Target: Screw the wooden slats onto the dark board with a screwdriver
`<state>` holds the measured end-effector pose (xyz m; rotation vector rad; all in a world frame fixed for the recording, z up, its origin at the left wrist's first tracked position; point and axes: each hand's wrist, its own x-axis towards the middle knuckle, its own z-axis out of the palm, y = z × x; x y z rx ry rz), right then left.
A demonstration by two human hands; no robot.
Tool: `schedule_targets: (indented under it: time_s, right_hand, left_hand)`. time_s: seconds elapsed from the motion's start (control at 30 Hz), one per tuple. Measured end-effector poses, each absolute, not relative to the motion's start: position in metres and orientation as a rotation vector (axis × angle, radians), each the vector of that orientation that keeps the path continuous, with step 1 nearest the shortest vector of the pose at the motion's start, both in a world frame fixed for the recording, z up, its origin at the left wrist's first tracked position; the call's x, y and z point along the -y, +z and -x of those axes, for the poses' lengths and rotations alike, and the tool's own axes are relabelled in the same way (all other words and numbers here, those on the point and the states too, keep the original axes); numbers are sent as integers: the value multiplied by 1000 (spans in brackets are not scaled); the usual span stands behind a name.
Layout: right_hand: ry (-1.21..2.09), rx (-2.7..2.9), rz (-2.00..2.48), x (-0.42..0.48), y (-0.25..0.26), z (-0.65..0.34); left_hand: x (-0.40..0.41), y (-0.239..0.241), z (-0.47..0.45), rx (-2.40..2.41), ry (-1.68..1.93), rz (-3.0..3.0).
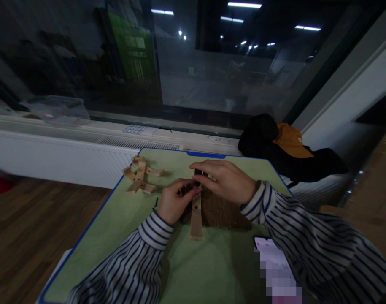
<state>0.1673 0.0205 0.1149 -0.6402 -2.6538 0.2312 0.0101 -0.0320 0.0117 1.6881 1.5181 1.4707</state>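
Note:
A flat strip of light wood (196, 223) with a hole in it lies on a dark brown board (226, 213). Over the far part of the strip, my right hand (227, 179) pinches a small black object (198, 172) between thumb and fingers; its kind is unclear. My left hand (175, 200) is closed just below, thumb and forefinger meeting at the lower end of that black object. What the left fingertips hold is hidden. To the left, several joined wooden pieces (141, 175) stand in a branching shape. A thin dark piece (155, 204) lies beside my left hand.
The green table (117, 253) has a blue edge and stands against a white radiator (53, 150). A phone (273, 257) lies near my right forearm. Dark clothing (259, 137) and an orange cap (292, 139) rest on the sill, with a clear plastic box (58, 109) farther left.

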Motion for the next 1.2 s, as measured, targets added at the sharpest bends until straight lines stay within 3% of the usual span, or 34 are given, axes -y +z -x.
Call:
schedule_targets:
  time_s: [1.2]
  right_hand:
    - [218, 2634, 570, -19, 114, -169]
  left_hand:
    - [31, 13, -12, -1430, 1544, -1666]
